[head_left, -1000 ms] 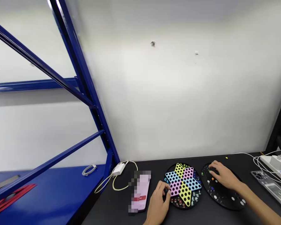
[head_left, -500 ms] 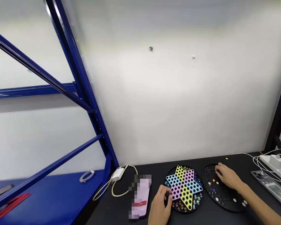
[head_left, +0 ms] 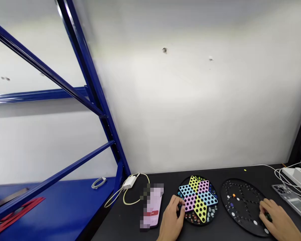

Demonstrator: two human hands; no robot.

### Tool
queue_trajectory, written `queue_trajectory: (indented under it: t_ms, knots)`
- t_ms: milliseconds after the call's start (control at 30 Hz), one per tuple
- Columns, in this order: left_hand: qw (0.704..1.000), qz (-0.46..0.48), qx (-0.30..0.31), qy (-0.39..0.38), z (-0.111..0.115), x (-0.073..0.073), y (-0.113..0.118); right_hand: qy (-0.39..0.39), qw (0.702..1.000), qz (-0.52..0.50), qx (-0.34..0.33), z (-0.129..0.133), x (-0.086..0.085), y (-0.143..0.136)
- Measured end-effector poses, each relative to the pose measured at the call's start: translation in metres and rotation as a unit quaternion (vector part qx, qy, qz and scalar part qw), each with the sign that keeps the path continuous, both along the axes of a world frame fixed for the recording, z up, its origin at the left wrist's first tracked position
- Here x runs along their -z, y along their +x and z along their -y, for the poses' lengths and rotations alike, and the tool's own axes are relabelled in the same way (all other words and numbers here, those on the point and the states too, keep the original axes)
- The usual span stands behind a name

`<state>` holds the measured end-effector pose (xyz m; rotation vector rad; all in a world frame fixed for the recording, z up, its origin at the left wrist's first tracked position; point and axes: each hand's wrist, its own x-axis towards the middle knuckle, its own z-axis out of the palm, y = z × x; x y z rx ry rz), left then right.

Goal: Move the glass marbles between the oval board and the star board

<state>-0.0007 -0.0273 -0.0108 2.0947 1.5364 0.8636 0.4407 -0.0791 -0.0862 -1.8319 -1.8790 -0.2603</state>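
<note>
A round black tray [head_left: 180,219] holds a star-shaped board [head_left: 197,197] with yellow, pink and blue points full of holes, and coloured marbles lie around the star. My left hand [head_left: 172,214] is at the tray's left edge, fingers curled; whether they hold anything is hidden. To the right lies a black round board [head_left: 247,217] with small dents, several white pieces, an orange piece [head_left: 234,195] and a dark blue one [head_left: 231,204]. Over its right edge is my right hand [head_left: 276,216], fingers curled round something dark green, too small to name.
Left of the tray lies a pink-screened phone [head_left: 153,209], partly pixelated. A white charger [head_left: 129,182] with a looped cable is behind it. A grey device [head_left: 297,204] and a white power strip [head_left: 297,179] sit at the far right. A blue metal frame [head_left: 100,97] rises at left.
My right hand has moved from the far left part of the black board to its right edge. The view has shifted slightly. My left hand stays at the tray's left edge.
</note>
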Motion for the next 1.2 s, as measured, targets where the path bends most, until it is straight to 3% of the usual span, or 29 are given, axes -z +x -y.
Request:
queue_trajectory:
  t_ms: [133,333,667,1200]
  knots:
    - [1.000,-0.004,0.000,0.011,0.000,0.002,0.001,-0.039,0.998,-0.021,-0.034,0.015,0.001,-0.007]
    - [1.000,-0.009,0.007,0.015,0.000,0.001,0.003,-0.079,0.993,-0.060,-0.068,0.020,-0.014,-0.018]
    - [1.000,-0.009,0.011,0.015,-0.001,0.002,0.002,0.038,0.995,-0.016,-0.094,0.032,-0.015,-0.030]
    - [1.000,-0.006,0.011,0.021,-0.002,0.001,0.003,-0.001,0.988,-0.017,-0.152,0.036,-0.011,-0.038]
